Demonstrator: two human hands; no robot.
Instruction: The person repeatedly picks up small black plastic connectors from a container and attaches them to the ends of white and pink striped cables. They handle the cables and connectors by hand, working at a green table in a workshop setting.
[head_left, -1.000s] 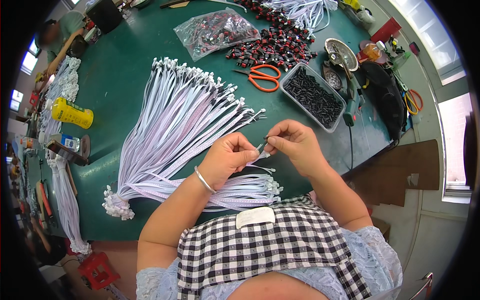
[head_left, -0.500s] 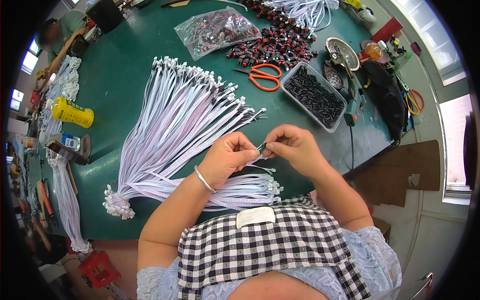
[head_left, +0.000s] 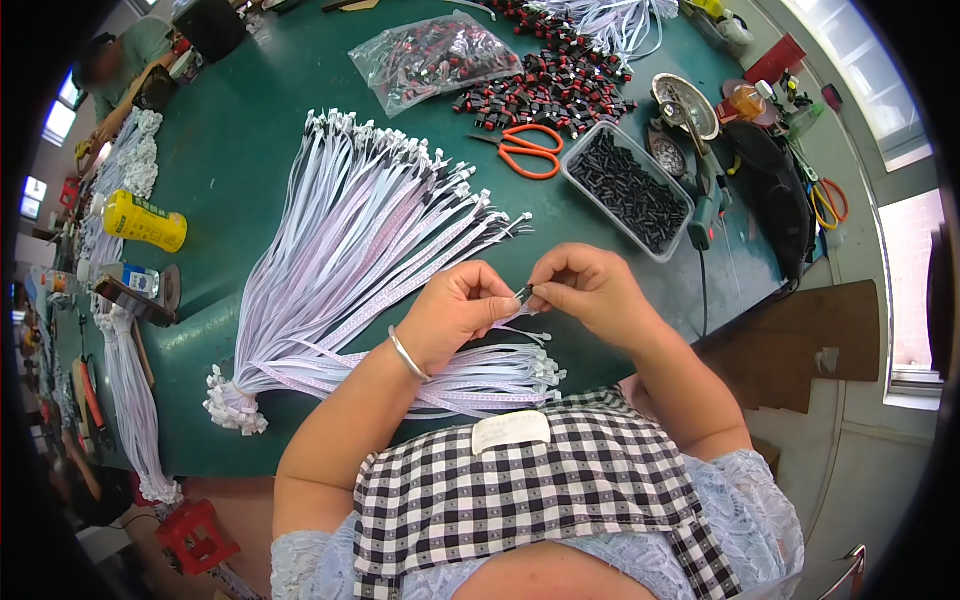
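Observation:
My left hand, with a silver bangle at the wrist, pinches the end of a white flat cable between thumb and forefinger. Tip to tip with it, my right hand pinches a small black sleeve, which sits at the cable end; fingers hide how far it reaches over the wires. A fanned bundle of white flat cables with white connectors lies to the left. Under my left forearm, more cables point right. A clear plastic tub of black sleeves stands beyond my right hand.
Orange-handled scissors lie beside the tub. Behind them are a heap of red-and-black parts and a plastic bag. A green-handled soldering iron and metal dish stand right. A yellow bottle and another person are left.
Both hands stay fingertip to fingertip; the right has risen slightly. The black sleeve now shows between both sets of fingertips, where bare wire ends showed before.

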